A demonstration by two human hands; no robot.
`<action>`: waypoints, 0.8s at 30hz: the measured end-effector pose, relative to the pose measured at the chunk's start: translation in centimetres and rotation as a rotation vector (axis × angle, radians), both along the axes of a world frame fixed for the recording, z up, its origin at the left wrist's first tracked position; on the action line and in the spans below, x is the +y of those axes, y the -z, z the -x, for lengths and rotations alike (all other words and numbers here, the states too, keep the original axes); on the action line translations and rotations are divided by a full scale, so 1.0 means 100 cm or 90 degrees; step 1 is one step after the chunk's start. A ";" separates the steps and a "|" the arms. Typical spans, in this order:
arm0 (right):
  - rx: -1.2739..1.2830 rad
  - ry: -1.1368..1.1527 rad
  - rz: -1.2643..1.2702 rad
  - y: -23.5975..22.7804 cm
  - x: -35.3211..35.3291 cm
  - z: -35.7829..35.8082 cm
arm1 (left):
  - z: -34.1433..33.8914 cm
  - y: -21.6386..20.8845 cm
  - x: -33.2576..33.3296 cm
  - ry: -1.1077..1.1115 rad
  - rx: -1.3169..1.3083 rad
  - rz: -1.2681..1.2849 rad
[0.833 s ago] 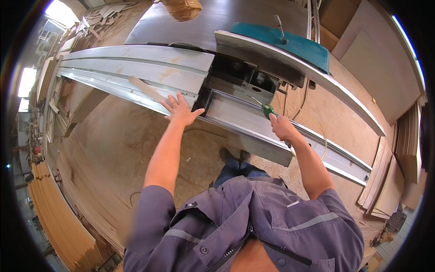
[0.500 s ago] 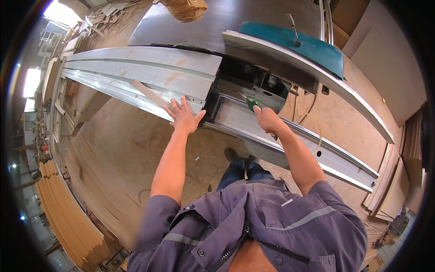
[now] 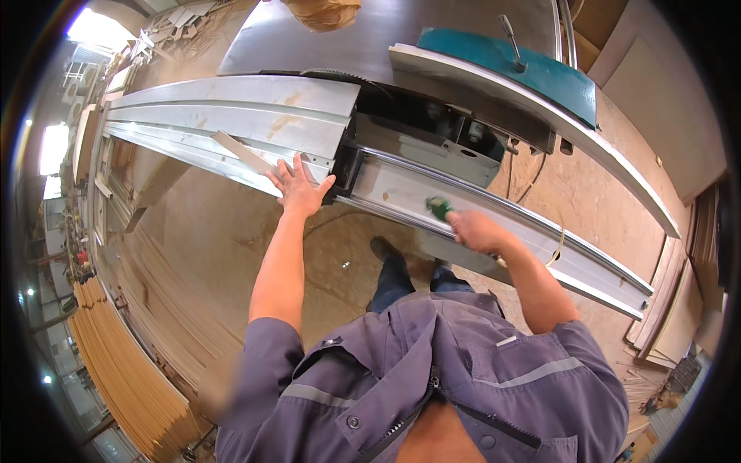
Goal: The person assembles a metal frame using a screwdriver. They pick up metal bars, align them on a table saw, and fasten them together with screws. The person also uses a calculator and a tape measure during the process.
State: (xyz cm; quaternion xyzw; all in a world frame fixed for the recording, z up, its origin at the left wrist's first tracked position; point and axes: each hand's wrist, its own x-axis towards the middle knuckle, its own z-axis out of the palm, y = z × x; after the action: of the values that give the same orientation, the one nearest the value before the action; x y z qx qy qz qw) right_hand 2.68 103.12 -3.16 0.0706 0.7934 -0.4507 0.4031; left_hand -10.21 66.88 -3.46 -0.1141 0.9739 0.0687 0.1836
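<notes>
My left hand [image 3: 299, 189] lies with fingers spread on the near edge of the silver sliding table [image 3: 224, 108] of a panel saw. A narrow light strip of wood [image 3: 239, 150] rests on that table by its fingertips. My right hand [image 3: 476, 231] is closed around a green air blow gun [image 3: 439, 207], somewhat blurred by motion. The gun is above the long metal rail [image 3: 394, 179], right of the sliding table's end. A thin yellowish hose [image 3: 559, 243] loops by my right wrist. Beyond the rail, the machine's dark inside [image 3: 417, 116] lies exposed.
A long fence [image 3: 532, 112] with a teal plate [image 3: 502, 62] and lever stands on the grey saw table [image 3: 432, 27]. A brown bundle [image 3: 324, 11] is at the far edge. Stacked boards [image 3: 123, 363] lie at lower left; large panels [image 3: 656, 116] lean at right.
The sliding table has shifted left, with my left hand on it. My right hand has drawn the blow gun back toward me, from the machine's opening to above the rail.
</notes>
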 end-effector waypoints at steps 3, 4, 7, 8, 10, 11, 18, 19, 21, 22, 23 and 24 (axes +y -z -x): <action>0.108 -0.010 -0.009 -0.003 -0.047 0.014 | 0.013 0.008 -0.017 0.007 0.012 0.018; 0.126 0.054 -0.026 -0.008 -0.064 0.023 | 0.017 0.013 -0.026 0.014 0.022 0.029; 0.132 -0.054 -0.037 -0.031 -0.089 0.030 | 0.027 0.015 -0.043 0.019 0.033 0.034; 0.129 -0.143 -0.034 -0.037 -0.094 0.033 | 0.030 0.015 -0.048 0.015 0.036 0.025; 0.132 0.037 -0.062 -0.015 -0.097 0.041 | 0.037 0.013 -0.058 0.011 0.034 0.013; 0.137 0.123 -0.075 -0.007 -0.093 0.044 | 0.038 0.010 -0.061 0.008 0.031 0.008; -0.042 0.348 -0.087 -0.002 -0.028 0.038 | 0.059 0.006 -0.092 -0.004 0.022 -0.004; -0.037 0.341 -0.087 0.012 -0.022 0.035 | 0.061 0.007 -0.096 0.000 0.025 -0.002; -0.023 0.256 -0.107 0.012 -0.041 0.042 | 0.069 0.005 -0.103 0.002 0.025 -0.007; -0.009 0.278 -0.101 0.013 -0.057 0.044 | 0.072 0.006 -0.106 0.004 0.024 -0.006; 0.007 0.297 -0.092 0.011 -0.073 0.049 | 0.075 0.008 -0.112 0.002 0.024 -0.003; -0.005 0.322 -0.077 0.016 -0.081 0.058 | 0.077 0.010 -0.117 0.007 0.038 -0.006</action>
State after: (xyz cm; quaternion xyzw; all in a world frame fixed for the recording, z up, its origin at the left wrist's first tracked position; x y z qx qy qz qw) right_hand -3.12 94.99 -4.77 0.2926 0.7745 -0.4885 0.2756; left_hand -17.91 55.17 -4.46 -0.1056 0.9792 0.0759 0.1556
